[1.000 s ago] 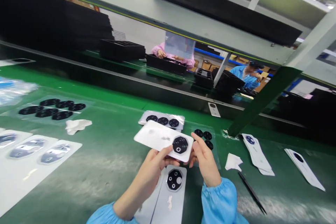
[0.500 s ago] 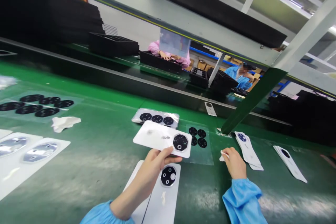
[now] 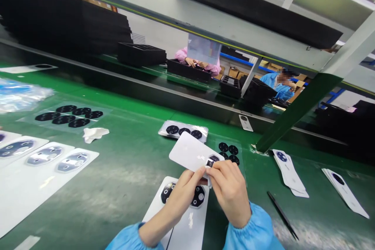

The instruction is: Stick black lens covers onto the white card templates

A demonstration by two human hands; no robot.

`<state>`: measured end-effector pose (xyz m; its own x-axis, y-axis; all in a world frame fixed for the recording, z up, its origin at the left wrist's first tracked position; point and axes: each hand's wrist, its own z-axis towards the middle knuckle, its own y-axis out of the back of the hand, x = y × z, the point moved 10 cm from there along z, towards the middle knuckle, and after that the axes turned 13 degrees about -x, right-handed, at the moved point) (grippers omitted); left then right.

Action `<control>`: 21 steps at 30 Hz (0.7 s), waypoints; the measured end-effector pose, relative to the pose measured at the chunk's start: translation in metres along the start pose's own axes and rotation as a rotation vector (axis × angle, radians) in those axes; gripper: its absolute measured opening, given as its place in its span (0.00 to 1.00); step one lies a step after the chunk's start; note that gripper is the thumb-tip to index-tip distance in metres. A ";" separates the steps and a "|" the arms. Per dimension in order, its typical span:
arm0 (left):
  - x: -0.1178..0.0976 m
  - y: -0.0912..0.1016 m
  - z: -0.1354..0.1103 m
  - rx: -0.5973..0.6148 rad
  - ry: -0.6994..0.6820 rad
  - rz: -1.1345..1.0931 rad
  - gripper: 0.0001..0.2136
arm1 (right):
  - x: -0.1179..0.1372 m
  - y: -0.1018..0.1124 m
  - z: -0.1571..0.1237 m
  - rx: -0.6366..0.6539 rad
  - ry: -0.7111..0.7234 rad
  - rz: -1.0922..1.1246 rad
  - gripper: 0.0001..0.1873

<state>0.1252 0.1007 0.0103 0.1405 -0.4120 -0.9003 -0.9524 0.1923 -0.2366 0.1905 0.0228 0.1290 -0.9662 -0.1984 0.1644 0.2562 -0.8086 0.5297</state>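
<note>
My left hand [image 3: 185, 195] grips the lower right edge of a white phone back panel [image 3: 187, 150], raised above the bench and tilted. The panel has a dark octagonal camera plate [image 3: 213, 160] at its right end, now partly covered by fingers. In my right hand [image 3: 231, 187] is a small white cloth [image 3: 209, 182], pinched between the fingertips and held against the camera plate's edge. Beneath my hands lie two more white panels [image 3: 191, 226] with dark camera plates. A flat pack of black plates [image 3: 184, 129] and a clear sheet of black octagonal plates [image 3: 233, 149] sit just behind.
Black tweezers [image 3: 283, 215] and stacked white panels [image 3: 294, 177] lie to the right. On the left are large white panels [image 3: 58, 175], a crumpled cloth [image 3: 95, 134] and a sheet of black plates [image 3: 79, 122]. A green post [image 3: 299, 113] rises behind; co-workers sit beyond.
My right hand has moved left with the cloth onto the held panel's camera plate. The panel has tilted more, and the tweezers on the bench have come into view.
</note>
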 end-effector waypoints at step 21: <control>-0.006 -0.011 0.001 0.107 0.166 -0.164 0.05 | -0.023 0.034 -0.017 -0.107 -0.065 -0.142 0.09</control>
<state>0.1354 0.1020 0.0182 0.2360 -0.5844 -0.7764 -0.8851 0.2006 -0.4200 0.2210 -0.0097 0.1290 -0.9877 -0.0452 0.1494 0.1100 -0.8807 0.4606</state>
